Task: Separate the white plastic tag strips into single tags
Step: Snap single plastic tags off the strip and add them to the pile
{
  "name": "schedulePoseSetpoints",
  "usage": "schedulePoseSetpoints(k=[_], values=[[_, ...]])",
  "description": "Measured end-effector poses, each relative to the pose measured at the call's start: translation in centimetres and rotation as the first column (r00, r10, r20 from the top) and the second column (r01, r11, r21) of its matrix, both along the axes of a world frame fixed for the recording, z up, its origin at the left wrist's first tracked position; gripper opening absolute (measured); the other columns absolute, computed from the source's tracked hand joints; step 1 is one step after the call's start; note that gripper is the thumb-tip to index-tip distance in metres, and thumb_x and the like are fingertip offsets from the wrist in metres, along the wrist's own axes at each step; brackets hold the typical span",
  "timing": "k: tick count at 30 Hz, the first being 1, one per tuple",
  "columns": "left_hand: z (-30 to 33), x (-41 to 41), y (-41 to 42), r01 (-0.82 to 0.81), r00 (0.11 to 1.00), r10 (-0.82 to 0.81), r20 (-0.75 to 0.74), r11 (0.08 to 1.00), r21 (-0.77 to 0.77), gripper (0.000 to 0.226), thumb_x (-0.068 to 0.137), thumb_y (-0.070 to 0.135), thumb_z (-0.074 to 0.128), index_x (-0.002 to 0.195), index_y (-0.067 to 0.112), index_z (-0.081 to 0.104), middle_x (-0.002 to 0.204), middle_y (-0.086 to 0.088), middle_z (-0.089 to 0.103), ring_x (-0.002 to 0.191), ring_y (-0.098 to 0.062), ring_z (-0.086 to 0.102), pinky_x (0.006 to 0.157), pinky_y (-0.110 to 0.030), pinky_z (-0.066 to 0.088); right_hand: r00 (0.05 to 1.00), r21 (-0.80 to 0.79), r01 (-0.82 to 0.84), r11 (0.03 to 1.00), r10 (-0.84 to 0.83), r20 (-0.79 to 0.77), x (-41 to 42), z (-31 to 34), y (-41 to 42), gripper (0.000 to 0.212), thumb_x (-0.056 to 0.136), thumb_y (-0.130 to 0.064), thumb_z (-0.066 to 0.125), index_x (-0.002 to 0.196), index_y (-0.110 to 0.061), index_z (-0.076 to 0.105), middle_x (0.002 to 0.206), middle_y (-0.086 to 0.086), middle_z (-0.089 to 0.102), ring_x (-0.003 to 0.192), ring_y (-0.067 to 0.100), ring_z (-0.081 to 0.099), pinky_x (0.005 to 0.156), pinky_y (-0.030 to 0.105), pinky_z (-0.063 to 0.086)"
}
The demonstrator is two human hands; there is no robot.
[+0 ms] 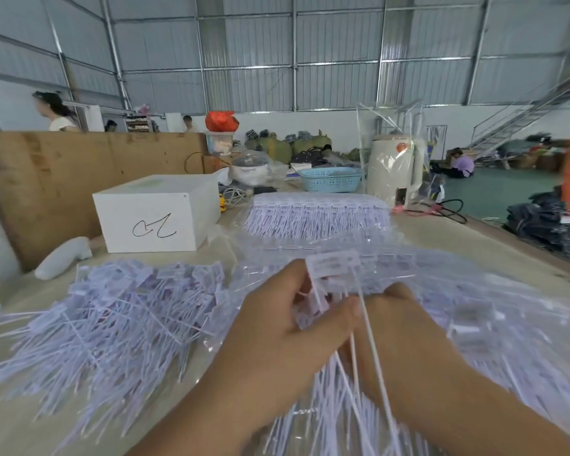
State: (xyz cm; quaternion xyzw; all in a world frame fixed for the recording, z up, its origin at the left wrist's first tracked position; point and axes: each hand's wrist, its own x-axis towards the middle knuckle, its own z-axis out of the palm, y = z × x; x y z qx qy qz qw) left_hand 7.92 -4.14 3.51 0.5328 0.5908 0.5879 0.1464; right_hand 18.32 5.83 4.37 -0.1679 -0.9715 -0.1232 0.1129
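Both hands meet low over the table (494, 238). The left hand (277, 327) has its fingers curled round a small bunch of white tags (333, 263), heads up and tails trailing toward the wrists. The right hand (399, 317) sits just behind, fingers tucked under the bunch; whether they grip, I cannot tell. A heap of single tags (112, 311) spreads at the left, and joined strips (316, 215) lie stacked farther back inside clear plastic wrap. A closed white box (158, 213) stands beside them. The blue basket (331, 183) farther off hides its contents. A brown board (79, 172) walls the left side; the table's right edge drops to green floor (494, 195).
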Motion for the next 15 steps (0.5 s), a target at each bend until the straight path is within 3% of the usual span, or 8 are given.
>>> schedulePoseSetpoints(k=[2,5,9,12,15], values=[[0.1,0.0,0.2,-0.040,0.999,0.040,0.016,0.999,-0.007,0.035,0.065,0.057,0.060,0.097,0.042,0.068,0.090,0.018,0.072,0.085,0.002,0.067,0.074,-0.026,0.048,1.000,0.002,-0.024,1.000,0.024,0.015,-0.3,-0.3,0.1,0.025,0.078,-0.007,0.038,0.071,-0.021,0.019,0.077,-0.003,0.041,0.086,0.021,0.059,0.083,0.037,0.025],[0.3,-0.5,0.1,-0.052,0.998,0.055,0.039,0.997,-0.063,0.030,0.056,0.053,0.056,0.081,0.040,0.067,0.069,0.019,0.066,0.064,0.004,0.060,0.061,-0.016,0.044,0.998,0.023,0.005,1.000,-0.003,-0.058,-0.6,-1.1,0.6,0.013,0.082,-0.011,0.035,0.082,-0.022,0.027,0.084,-0.001,0.059,0.074,0.024,0.056,0.078,0.037,0.020],[0.8,-1.3,-0.2,-0.062,0.996,0.072,0.062,0.987,-0.148,0.023,0.056,0.034,0.061,0.073,0.018,0.063,0.064,0.007,0.057,0.064,-0.009,0.054,0.067,-0.030,0.042,0.988,0.023,0.000,1.000,0.004,-0.152,-0.7,-1.9,0.7,0.013,0.096,-0.034,0.038,0.088,-0.026,0.032,0.075,-0.003,0.056,0.062,0.022,0.048,0.079,0.038,0.022],[0.8,-1.8,-0.1,0.013,0.957,0.044,0.286,0.981,-0.193,0.032,0.050,0.025,0.065,0.082,0.022,0.072,0.070,-0.001,0.066,0.067,-0.012,0.064,0.062,-0.036,0.053,0.977,-0.030,0.012,0.999,-0.018,-0.214,-0.5,-1.8,0.8,0.024,0.094,-0.039,0.038,0.076,-0.028,0.026,0.059,-0.006,0.037,0.048,0.011,0.031,0.088,0.038,0.034],[1.3,-1.8,-1.0,0.210,0.869,-0.103,0.483,0.963,-0.172,0.037,0.051,0.017,0.069,0.086,0.022,0.078,0.077,-0.009,0.070,0.073,-0.018,0.069,0.062,-0.039,0.059,0.969,-0.079,0.029,0.996,-0.047,-0.242,-0.1,-1.1,0.9,0.031,0.093,-0.051,0.036,0.073,-0.028,0.029,0.059,-0.006,0.040,0.052,0.015,0.038,0.083,0.036,0.036]])
